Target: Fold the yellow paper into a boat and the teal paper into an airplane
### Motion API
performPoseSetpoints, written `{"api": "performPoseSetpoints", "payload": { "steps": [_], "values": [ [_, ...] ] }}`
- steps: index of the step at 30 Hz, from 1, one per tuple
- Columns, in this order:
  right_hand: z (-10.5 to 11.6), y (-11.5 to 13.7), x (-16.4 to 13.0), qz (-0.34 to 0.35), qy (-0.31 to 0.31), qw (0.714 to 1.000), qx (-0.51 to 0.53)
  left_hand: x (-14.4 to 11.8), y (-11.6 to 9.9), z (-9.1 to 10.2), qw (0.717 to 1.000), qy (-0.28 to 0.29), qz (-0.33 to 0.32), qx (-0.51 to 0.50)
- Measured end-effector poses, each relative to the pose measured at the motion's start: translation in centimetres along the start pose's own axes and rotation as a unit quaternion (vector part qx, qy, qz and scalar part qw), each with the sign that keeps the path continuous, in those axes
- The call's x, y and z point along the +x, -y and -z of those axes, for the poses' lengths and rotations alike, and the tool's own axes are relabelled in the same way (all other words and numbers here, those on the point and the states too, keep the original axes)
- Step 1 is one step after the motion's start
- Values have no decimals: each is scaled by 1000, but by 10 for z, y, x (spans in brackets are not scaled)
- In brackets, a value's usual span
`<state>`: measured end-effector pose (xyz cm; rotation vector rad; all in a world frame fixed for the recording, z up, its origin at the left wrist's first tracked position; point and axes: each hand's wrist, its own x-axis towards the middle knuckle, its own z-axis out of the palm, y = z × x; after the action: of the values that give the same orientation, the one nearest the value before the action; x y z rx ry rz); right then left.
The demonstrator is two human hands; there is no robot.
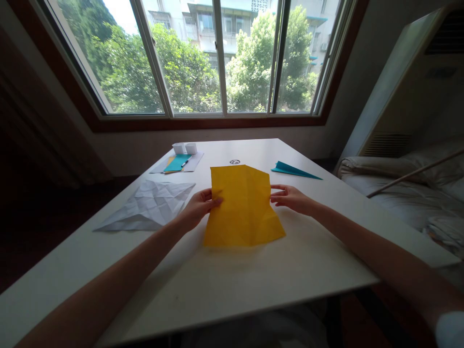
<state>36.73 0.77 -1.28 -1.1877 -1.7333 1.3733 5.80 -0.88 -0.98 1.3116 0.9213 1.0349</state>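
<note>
Centre frame: creased yellow paper sheet on white table. Left hand pinches its left edge, right hand its right edge. Crumpled white paper sheet left of it; folded teal paper plane upper right.

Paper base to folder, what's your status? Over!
Left hand and right hand each pinch a side edge of the yellow paper. Sheet creased, on the white table. Crumpled white sheet beside left hand, not touching.
</note>
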Motion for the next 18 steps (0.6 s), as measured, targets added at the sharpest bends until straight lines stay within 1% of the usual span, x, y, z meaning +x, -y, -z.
{"api": "performPoseSetpoints", "payload": {
  "steps": [2,5,9,13,18],
  "values": [
    [-1,1,-1,4,16,1000,2,-1,0,-3,1000,1,1,-10],
    [-2,1,-3,22,27,998,-46,-1,-1,-6,1000,-12,8,-23],
    [1,1,-4,50,17,993,-102,-1,-1,-7,999,-20,17,-29],
    [6,1,-4,37,14,996,-80,2,1,-2,999,-4,16,-28],
    [12,2,-4,18,23,999,-37,7,6,8,1000,-10,27,-10]
  ]
}}
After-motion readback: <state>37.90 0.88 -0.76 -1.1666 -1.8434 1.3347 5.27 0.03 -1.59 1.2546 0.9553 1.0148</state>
